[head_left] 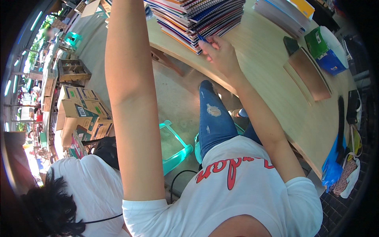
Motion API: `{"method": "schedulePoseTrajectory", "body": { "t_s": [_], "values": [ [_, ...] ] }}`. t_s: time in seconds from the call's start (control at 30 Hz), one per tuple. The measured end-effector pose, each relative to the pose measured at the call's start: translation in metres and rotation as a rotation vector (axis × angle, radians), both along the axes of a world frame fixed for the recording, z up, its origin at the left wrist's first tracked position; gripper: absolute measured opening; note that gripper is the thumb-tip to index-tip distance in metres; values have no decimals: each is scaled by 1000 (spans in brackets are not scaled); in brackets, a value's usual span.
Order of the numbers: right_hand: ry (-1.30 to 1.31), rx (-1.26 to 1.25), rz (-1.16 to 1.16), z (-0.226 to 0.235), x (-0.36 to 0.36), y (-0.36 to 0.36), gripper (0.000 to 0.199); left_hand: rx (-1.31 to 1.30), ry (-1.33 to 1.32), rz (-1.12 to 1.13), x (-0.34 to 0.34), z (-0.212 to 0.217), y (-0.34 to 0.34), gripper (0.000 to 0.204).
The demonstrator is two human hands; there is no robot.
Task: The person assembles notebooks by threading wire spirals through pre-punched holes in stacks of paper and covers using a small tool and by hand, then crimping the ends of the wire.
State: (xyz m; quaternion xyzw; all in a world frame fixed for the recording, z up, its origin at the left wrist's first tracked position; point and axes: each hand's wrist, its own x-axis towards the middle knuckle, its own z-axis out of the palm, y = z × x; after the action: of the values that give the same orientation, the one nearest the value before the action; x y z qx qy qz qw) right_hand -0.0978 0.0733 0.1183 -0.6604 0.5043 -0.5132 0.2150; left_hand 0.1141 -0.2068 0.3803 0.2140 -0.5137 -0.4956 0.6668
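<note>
A tall stack of spiral-bound notebooks [197, 23] rises at the table's far left edge, running out of the upper edge of the picture. At the stack's near corner, my right hand [222, 54] is closed, its thumb and fingers pinching a small, narrow blue thing [201, 38]. I cannot make out its kind, nor whether it touches the notebooks. My left arm [132, 98] reaches straight forward past the left side of the stack. It leaves through the upper edge, so my left hand is out of sight.
The pale wooden table [268, 75] curves along the right. On it are a paper pile [282, 17], a brown board-like block [310, 73] and a green-blue tub [325, 49]. Bags [335, 170] hang at its right edge. Left are cardboard boxes [85, 114], a green stool [177, 154] and another person [87, 189].
</note>
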Motion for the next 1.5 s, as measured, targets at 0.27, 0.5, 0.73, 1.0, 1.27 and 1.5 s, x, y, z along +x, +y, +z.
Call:
{"method": "schedulePoseTrajectory", "body": {
  "t_s": [0.27, 0.5, 0.73, 1.0, 1.27, 1.5],
  "values": [
    [-63, 57, -126, -15, -19, -4, 47, -45, 3, 82, -74, -25, 37, 41],
    [202, -343, -262, -31, -14, -9, 47, -96, 6, 83, -67, -25, 38, 38],
    [-896, 833, 461, -14, -31, -17, 43, -110, -42, 169, -53, -21, 34, 33],
    [76, -83, -177, -34, -28, 4, 50, -87, 4, 167, -70, -24, 45, 28],
    [-471, 307, 130, -30, -32, -6, 33, -120, -20, 81, -64, -24, 44, 30],
    [-504, 345, 77, -36, -25, 2, 41, -84, 0, 129, -73, -23, 49, 34]
  ]
}}
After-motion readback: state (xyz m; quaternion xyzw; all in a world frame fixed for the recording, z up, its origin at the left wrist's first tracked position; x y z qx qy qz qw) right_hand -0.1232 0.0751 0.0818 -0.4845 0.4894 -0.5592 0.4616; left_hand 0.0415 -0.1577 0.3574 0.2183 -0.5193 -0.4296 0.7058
